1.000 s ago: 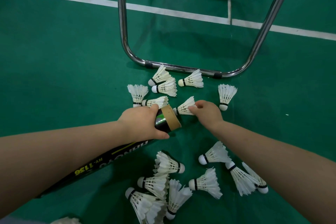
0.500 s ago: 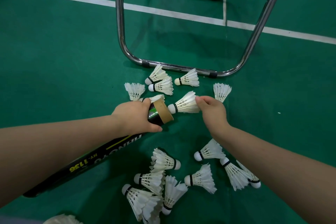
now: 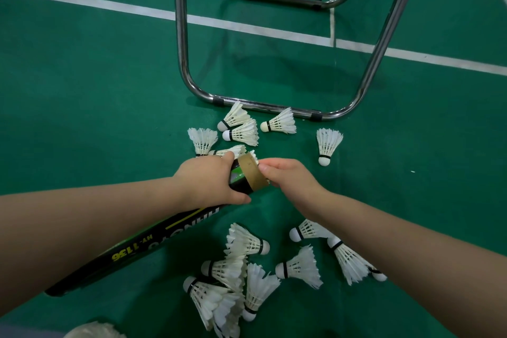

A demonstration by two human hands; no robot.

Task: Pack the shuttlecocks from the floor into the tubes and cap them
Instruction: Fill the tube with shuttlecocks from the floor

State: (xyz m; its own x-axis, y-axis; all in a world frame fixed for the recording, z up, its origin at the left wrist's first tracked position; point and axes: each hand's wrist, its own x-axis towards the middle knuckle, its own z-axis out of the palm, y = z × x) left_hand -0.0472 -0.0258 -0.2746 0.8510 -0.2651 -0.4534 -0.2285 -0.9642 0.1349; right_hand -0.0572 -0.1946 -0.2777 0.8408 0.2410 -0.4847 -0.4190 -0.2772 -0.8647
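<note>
L hand (image 3: 208, 178) grips the black shuttlecock tube (image 3: 142, 247) just below its cardboard mouth. R hand (image 3: 290, 178) is at the mouth, fingers curled, prob. pinching a shuttlecock (image 3: 254, 156) that's mostly hidden in the tube. Other loose shuttlecocks (image 3: 282, 125) lie on the green floor (image 3: 82, 104) by the chrome chair frame (image 3: 181, 35) & under the forearms.

My left hand (image 3: 208, 181) grips the long black cardboard tube (image 3: 153, 239) with yellow letters. It is tilted, with its brown open end pointing away from me. My right hand (image 3: 290, 181) pinches one white feather shuttlecock (image 3: 253, 156) at that end. Six white shuttlecocks (image 3: 244, 133) lie on the green floor (image 3: 82, 90) past the tube. A bigger bunch (image 3: 233, 271) lies near me.
</note>
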